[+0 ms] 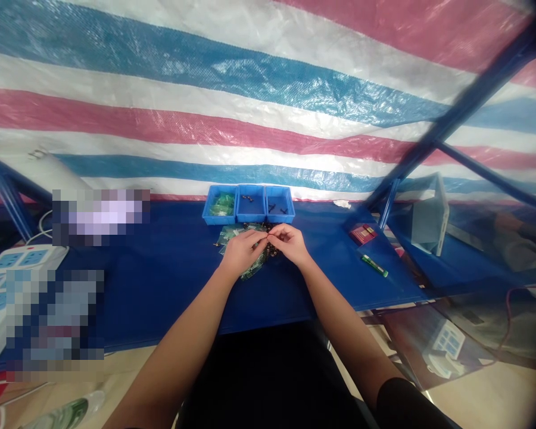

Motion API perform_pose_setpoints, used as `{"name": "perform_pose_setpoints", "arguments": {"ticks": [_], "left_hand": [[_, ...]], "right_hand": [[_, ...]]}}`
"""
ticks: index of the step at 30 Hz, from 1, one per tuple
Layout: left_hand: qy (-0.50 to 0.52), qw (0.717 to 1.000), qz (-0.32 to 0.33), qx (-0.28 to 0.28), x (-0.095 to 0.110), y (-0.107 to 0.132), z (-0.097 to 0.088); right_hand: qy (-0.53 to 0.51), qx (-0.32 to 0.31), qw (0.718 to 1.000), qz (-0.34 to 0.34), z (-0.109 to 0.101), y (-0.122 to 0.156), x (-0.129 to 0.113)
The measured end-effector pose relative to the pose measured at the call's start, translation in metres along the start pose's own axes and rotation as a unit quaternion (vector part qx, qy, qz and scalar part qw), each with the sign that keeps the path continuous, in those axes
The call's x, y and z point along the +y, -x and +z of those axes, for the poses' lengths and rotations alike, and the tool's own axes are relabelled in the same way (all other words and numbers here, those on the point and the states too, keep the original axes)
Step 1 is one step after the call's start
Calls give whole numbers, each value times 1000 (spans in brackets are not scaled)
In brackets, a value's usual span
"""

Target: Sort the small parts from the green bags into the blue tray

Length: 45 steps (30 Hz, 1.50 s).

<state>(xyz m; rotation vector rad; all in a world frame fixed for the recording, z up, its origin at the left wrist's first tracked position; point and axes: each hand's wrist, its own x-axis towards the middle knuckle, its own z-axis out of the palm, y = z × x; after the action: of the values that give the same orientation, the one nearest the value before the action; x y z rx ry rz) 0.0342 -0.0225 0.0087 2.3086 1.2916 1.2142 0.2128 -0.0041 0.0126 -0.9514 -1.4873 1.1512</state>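
Observation:
Both my hands meet over a small pile of green parts [254, 267] and tiny dark pieces on the blue table [161, 280]. My left hand [243, 250] is curled, its fingertips pinched toward the right hand. My right hand [288, 243] is also pinched, fingertips touching the left hand's. Something small and dark sits between the fingertips; I cannot make out what it is. Just behind the hands stand three joined blue bins [249, 204]: the left one holds green parts, the other two hold a few dark bits.
A white power strip [24, 259] lies at the left edge. A red box [362, 233] and a green lighter [374, 266] lie to the right. A grey stand [431, 214] is at far right. A striped tarp [250, 89] hangs behind. A bottle [67, 414] lies on the floor.

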Motion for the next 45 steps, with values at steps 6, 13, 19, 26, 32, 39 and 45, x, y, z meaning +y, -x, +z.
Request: {"name": "perform_pose_setpoints", "arguments": {"ticks": [6,13,19,26,32,39,45], "left_hand": [[45,999,-15,-12,1,0,-1],[53,998,-29,-25,5,-2,-4],[36,998,-46,-20,5,-2,-3],[36,997,-66,31,5,-2,0],[44,997,-58,32,8,-3,-2],[12,997,-80,-7,9,-2,-4],[9,996,-90,11,6,-1,-1]], "right_hand": [[-39,-32,999,10,0,1,-2],[-48,-32,998,9,1,1,-2],[-61,-15,998,7,2,1,-1],[-65,-4,998,8,2,-1,4],[-80,-1,997,-1,3,-1,2],[-97,1,995,-11,5,0,4],[-82,6,997,-5,5,-1,5]]}}
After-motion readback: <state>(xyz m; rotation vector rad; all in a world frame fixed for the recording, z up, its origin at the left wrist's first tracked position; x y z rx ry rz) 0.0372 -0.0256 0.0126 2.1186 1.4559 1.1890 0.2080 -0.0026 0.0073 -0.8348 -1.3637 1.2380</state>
